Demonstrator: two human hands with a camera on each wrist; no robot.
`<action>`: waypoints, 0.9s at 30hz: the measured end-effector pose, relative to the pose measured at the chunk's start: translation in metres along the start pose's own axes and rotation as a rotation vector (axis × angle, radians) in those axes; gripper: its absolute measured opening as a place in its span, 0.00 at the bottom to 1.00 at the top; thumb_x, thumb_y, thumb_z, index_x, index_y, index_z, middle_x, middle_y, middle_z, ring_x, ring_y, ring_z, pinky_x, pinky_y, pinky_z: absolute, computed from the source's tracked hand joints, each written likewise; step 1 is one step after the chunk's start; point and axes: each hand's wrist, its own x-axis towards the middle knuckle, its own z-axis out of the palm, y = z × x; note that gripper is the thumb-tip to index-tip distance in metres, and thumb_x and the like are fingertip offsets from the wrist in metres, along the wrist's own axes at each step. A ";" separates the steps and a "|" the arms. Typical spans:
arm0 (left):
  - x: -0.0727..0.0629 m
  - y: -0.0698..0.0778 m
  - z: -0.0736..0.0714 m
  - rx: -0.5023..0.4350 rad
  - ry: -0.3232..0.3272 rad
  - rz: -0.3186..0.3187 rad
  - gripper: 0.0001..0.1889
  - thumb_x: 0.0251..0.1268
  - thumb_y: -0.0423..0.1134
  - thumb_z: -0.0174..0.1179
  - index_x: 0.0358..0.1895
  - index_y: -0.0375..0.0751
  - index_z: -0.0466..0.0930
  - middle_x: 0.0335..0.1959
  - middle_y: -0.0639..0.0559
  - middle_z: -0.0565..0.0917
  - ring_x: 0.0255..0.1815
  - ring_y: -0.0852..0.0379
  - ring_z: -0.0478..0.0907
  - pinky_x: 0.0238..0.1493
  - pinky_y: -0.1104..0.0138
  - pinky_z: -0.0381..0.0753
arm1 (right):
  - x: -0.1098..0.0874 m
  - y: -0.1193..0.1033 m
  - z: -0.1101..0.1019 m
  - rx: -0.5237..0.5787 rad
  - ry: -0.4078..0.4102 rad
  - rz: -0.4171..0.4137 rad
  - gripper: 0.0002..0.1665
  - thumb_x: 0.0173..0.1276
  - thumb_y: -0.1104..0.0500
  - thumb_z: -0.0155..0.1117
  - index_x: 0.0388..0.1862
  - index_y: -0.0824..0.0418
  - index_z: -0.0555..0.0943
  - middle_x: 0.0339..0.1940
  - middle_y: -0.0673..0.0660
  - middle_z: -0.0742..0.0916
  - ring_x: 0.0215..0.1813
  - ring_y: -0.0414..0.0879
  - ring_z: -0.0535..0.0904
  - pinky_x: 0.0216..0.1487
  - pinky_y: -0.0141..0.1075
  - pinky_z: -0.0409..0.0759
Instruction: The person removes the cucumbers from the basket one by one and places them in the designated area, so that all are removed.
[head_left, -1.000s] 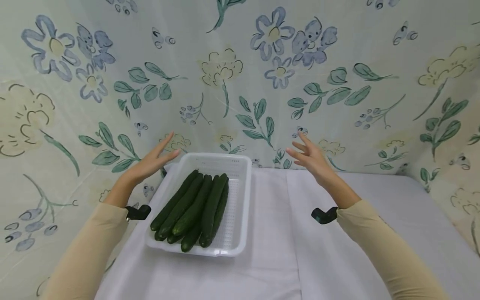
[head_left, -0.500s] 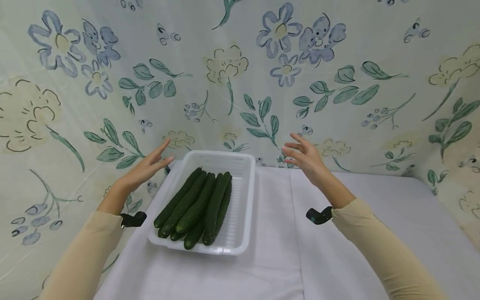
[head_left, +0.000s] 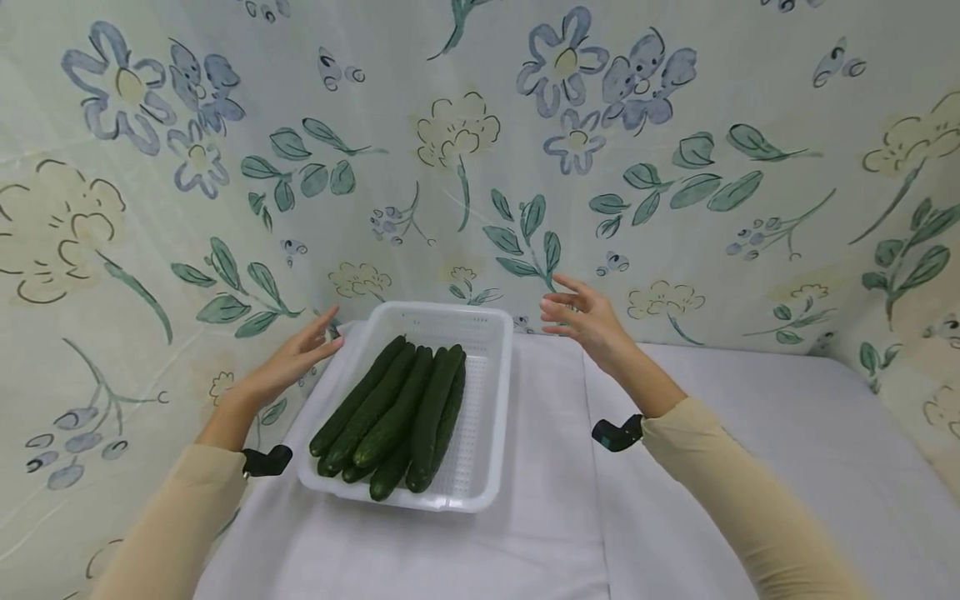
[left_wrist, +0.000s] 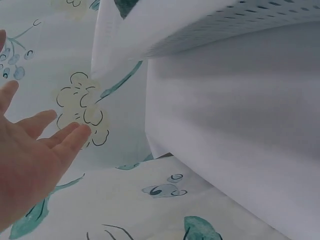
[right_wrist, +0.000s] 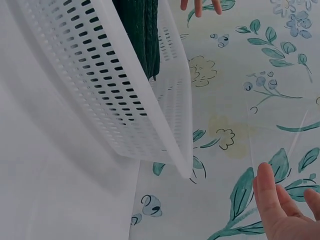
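A white perforated plastic basket point(head_left: 486, 433) stands on the table, with several dark green cucumbers point(head_left: 390, 408) lying lengthwise in it, heaped toward its left side. My left hand point(head_left: 288, 362) hovers just off the basket's left rim, fingers extended and holding nothing. Off the basket's far right corner, my right hand point(head_left: 588, 325) hangs in the air with loosely bent fingers, also holding nothing. In the left wrist view the left hand point(left_wrist: 37, 150) is apart from the basket point(left_wrist: 165, 35). The right wrist view shows a gap between the right hand point(right_wrist: 280, 210) and the basket wall point(right_wrist: 115, 85).
A white cloth covers the table point(head_left: 675, 467), which extends to the right of the basket. Behind and to the left hangs a flower-patterned curtain point(head_left: 465, 75). Each wrist carries a small black camera mount point(head_left: 267, 461).
Both hands have lowered a little. The right hand has moved left toward the basket, its fingers bending slightly more. The view has shifted slightly; the cucumbers stay in place in the basket.
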 end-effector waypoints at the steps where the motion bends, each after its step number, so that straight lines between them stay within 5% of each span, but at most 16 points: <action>1: 0.000 -0.002 0.001 -0.003 0.000 0.000 0.38 0.80 0.51 0.48 0.82 0.59 0.34 0.82 0.47 0.35 0.77 0.29 0.37 0.65 0.29 0.45 | 0.000 0.000 0.002 0.006 -0.002 0.002 0.43 0.74 0.61 0.62 0.81 0.59 0.53 0.66 0.66 0.71 0.62 0.62 0.75 0.58 0.47 0.78; 10: -0.005 -0.018 0.012 -0.040 -0.003 0.001 0.37 0.80 0.47 0.49 0.82 0.50 0.39 0.81 0.39 0.40 0.76 0.26 0.41 0.67 0.32 0.47 | 0.005 0.004 0.021 0.105 -0.027 0.039 0.41 0.74 0.62 0.62 0.80 0.58 0.56 0.65 0.65 0.71 0.50 0.47 0.82 0.57 0.44 0.79; 17: -0.007 -0.033 0.021 -0.118 -0.043 0.020 0.35 0.81 0.43 0.48 0.82 0.46 0.41 0.80 0.33 0.42 0.76 0.27 0.43 0.69 0.35 0.50 | 0.008 0.005 0.036 0.146 -0.037 0.050 0.40 0.73 0.64 0.63 0.79 0.57 0.59 0.63 0.65 0.73 0.56 0.57 0.80 0.55 0.42 0.80; 27: -0.009 -0.056 0.032 -0.184 -0.079 0.057 0.33 0.82 0.41 0.45 0.82 0.46 0.42 0.80 0.33 0.44 0.76 0.29 0.47 0.69 0.36 0.51 | 0.016 0.010 0.058 0.220 -0.072 0.080 0.38 0.74 0.65 0.61 0.79 0.61 0.58 0.61 0.64 0.75 0.49 0.52 0.83 0.59 0.47 0.77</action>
